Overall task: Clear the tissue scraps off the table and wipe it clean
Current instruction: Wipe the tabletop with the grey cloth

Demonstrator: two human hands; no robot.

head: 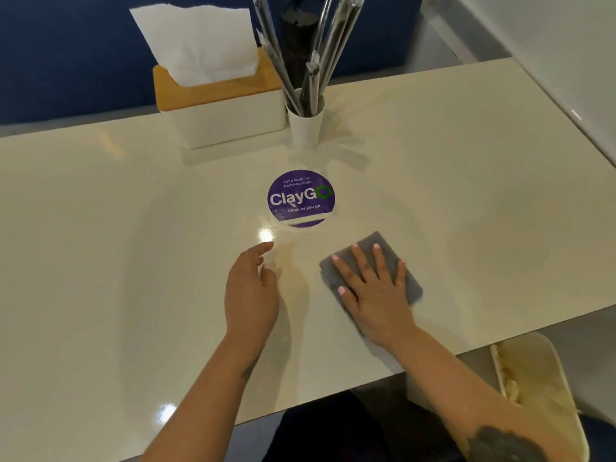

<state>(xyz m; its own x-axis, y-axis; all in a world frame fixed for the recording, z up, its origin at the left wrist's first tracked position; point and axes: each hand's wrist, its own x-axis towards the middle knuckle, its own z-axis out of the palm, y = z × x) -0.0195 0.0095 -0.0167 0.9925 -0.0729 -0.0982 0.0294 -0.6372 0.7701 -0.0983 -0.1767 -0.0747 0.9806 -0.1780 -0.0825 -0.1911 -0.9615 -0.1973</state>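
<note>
The left hand (251, 288) hovers low over the glossy cream table (100, 245), fingers loosely curled and holding nothing, and to its right the right hand (373, 288) presses flat, fingers spread wide, on a folded grey wiping cloth (380, 248) lying near the table's front edge. Behind them sits a round purple sticker (301, 198) (it reads "ClayGo"). Farther back stand a white tissue box with a wooden lid (220, 108) and, just right of it, a white cup of wrapped straws (305, 125).

Glossy smooth table (133, 228); matt grey cloth (376, 248); wood-look box lid (213, 88).
</note>
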